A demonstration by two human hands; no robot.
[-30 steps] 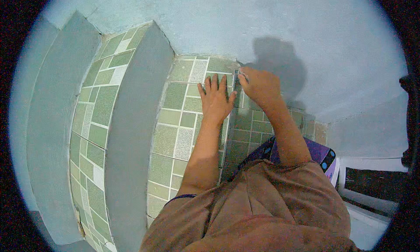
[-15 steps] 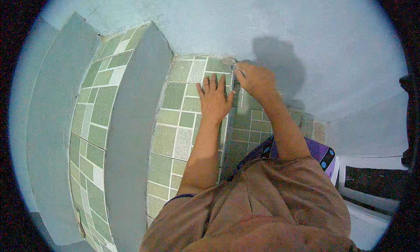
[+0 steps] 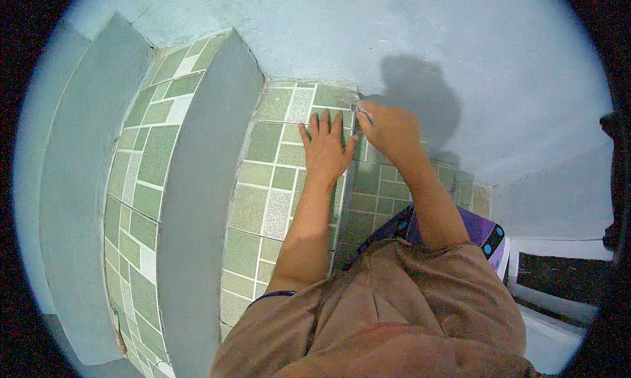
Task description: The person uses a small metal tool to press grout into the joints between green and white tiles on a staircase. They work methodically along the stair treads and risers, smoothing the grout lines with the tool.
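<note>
My left hand lies flat on the green tiled step, fingers spread toward the wall and nothing in its grasp. To its right, my right hand is closed at the step's far outer corner, where the tread meets the wall. A small pale bit shows at its fingertips; it is too small and blurred to name. The fingers touch or nearly touch the tile edge there, and the hand itself hides part of that corner.
A pale blue-grey wall runs along the far side. At left rise a grey riser and a higher tiled step. Lower tiles lie under my right arm. Purple patterned cloth shows beside my brown shirt.
My right hand has shifted slightly right and nearer to me, with its fingers turned down along the corner. My left hand stays on the same tiles. The view has moved a little.
</note>
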